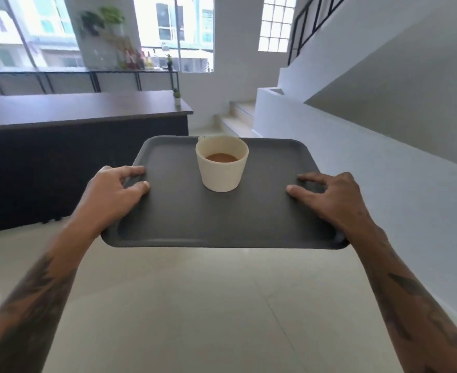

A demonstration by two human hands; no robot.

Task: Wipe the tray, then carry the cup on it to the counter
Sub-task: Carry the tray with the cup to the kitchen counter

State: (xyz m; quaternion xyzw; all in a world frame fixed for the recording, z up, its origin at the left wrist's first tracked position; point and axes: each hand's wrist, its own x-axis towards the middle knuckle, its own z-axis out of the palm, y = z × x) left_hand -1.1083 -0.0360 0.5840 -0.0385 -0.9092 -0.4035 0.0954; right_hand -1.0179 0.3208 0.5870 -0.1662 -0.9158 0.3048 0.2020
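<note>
A dark grey tray (pixel 184 219) is held level in the air over the floor. My left hand (pixel 114 195) grips its left edge, thumb on top. My right hand (pixel 335 200) grips its right edge the same way. A cream cup (pixel 222 170) with brown liquid stands upright on the tray's far middle, its handle pointing away from me. The dark counter (pixel 82 107) lies ahead on the left, a short way beyond the tray.
A small potted plant (pixel 177 96) stands on the counter's right end. Behind it runs a long window shelf (pixel 74 72) with bottles and plants. White stairs (pixel 238 117) and a white stair wall (pixel 356 146) rise on the right. Pale tiled floor (pixel 195 305) lies below.
</note>
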